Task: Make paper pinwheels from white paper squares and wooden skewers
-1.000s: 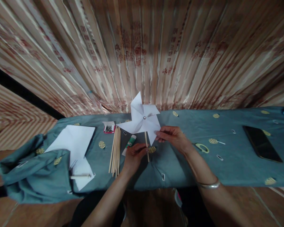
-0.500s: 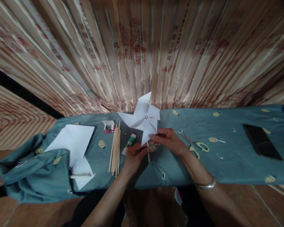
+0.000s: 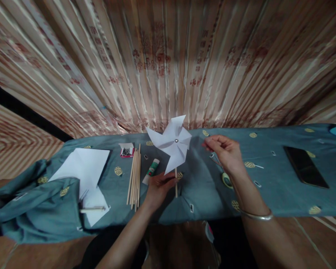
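1. Across the 12 o'clock side hangs a pleated, red-printed curtain (image 3: 162, 93). Clock positions are read from the centre of the white paper pinwheel (image 3: 169, 144).
2. From 9 through 6 to 3 o'clock, a teal patterned tablecloth (image 3: 268, 201) covers the work surface. At 8 to 9 o'clock it is bunched.
3. Between 8 and 9 o'clock, white paper sheets (image 3: 92, 160) lie flat, partly covered by the bunched fabric.
4. At the reference centre, the pinwheel stands upright, its face toward the camera, on a wooden stick (image 3: 176, 190) that extends to 6 o'clock.
5. At 8 o'clock, a bundle of loose wooden dowels (image 3: 134, 179) lies lengthwise, just beside the left hand (image 3: 160, 185).
6. At 3 o'clock, well apart, a black smartphone (image 3: 305, 166) lies flat.
7. At 3 o'clock, nearer the centre, the right hand (image 3: 225, 151) is raised clear of the pinwheel, fingers bent. Whether its fingertips grip a small item cannot be determined.
8. At 7 o'clock, the left hand grasps the stick between thumb and fingers, below the paper blades.
9. At 4 o'clock, green-handled scissors (image 3: 226, 180) are partly hidden by the right forearm.
10. Between 7 and 8 o'clock, a green-and-white glue stick (image 3: 152, 169) lies between dowels and pinwheel.
11. At 9 o'clock, an opened red box (image 3: 127, 154) holds small metallic pieces.
12. At dead centre, a round silvery pin head (image 3: 176, 141) marks the hub.
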Motion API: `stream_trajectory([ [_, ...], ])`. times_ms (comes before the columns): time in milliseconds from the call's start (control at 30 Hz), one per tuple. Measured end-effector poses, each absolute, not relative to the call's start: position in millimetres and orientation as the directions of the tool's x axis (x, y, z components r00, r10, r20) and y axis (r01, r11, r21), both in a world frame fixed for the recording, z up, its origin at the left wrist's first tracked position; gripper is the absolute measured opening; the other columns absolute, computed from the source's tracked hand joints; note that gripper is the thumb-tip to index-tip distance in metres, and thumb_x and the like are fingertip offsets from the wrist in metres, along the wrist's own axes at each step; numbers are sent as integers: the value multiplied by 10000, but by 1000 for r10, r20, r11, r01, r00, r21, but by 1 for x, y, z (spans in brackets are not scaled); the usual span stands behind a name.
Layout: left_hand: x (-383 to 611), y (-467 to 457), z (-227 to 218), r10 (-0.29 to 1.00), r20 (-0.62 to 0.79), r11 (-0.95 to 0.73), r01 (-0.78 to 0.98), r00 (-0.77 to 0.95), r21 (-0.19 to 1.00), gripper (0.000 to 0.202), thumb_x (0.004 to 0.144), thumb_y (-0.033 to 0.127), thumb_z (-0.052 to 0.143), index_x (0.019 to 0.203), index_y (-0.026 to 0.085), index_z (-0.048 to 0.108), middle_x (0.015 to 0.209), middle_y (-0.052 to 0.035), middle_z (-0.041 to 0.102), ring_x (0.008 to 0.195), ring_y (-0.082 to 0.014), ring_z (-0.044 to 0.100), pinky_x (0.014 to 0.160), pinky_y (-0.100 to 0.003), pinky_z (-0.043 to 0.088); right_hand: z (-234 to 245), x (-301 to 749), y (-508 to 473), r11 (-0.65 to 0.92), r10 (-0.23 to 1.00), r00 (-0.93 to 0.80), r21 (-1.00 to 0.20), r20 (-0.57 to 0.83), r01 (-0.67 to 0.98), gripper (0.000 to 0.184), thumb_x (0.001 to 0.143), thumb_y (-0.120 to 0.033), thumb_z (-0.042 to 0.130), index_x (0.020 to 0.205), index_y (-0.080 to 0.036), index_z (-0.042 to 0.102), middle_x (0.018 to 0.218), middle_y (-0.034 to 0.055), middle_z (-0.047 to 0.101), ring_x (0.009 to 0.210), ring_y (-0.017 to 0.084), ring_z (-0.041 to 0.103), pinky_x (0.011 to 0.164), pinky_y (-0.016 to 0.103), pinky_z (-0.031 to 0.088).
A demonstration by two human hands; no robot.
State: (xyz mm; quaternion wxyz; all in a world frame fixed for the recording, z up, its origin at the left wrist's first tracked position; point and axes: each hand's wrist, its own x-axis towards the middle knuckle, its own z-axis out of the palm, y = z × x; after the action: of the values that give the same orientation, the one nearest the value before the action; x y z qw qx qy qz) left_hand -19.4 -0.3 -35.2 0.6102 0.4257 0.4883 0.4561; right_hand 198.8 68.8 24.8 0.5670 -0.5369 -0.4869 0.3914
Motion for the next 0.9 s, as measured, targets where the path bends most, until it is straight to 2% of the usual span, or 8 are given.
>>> stream_trajectory([
  [67,-18,-2,-35,962,-243,260,-139,125,956,240,631,330,804,803,162,796,776,-60,756,701,-182,650,685,-298,523,21,200,71,161,938,298,-984,177,78,289,648,-477,810,761,-224,729,748,22,733,689,153,625,681,283,496],
  [167,-15,-5,-33,949,-275,294,-115,156,949,302,621,345,815,838,136,794,829,-91,765,750,-213,666,731,-335,532,17,199,72,173,939,287,-981,192,88,302,671,-495,787,811,-231,741,842,31,744,794,178,645,759,311,497],
  [300,-13,-5,-33,943,-275,297,-97,190,950,297,628,363,813,835,152,791,903,-104,773,835,-242,683,794,-360,532,14,197,73,136,964,218,-987,150,81,335,680,-552,760,781,-233,745,771,15,721,736,178,614,694,306,479],
  [567,-16,-3,-37,956,-258,272,-95,139,958,240,625,325,808,805,167,794,798,-67,753,740,-196,658,699,-303,517,18,195,70,86,986,138,-995,92,51,287,645,-510,785,719,-235,754,668,-2,683,626,150,546,607,281,435],
  [900,-16,-2,-36,966,-233,242,-77,116,967,209,637,309,792,791,167,791,773,-57,740,720,-186,642,687,-296,496,25,185,65,8,996,86,-1000,9,19,349,573,-538,826,684,-214,761,636,5,676,579,126,515,544,263,404],
])
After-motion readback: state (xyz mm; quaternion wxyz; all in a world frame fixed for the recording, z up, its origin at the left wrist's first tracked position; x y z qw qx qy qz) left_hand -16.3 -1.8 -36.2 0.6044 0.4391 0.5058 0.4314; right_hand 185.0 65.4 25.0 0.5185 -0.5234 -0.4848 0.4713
